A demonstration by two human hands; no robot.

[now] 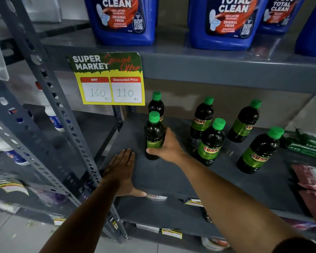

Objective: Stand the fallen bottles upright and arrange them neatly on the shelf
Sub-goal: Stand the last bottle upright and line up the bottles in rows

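the right hand (169, 146) is clamping an upright dark green-capped plastic bottle (153, 136) below the yellow price sign (109, 79); the left hand (122, 170), fingers together, is lying flat on the grey metal shelf (171, 176).

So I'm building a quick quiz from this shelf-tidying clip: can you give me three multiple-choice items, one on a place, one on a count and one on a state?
1. Where does the left hand rest?
A. flat on the shelf
B. on a bottle cap
C. on the price sign

2. How many green-capped bottles stand on that shelf?
A. four
B. six
C. eight

3. What is the right hand doing?
A. hanging free
B. gripping the front left bottle
C. pressing a blue jug

Answers:
1 A, its palm lies spread near the shelf's front left edge.
2 B, six green caps show, all on upright bottles.
3 B, its fingers wrap around that bottle's lower body.
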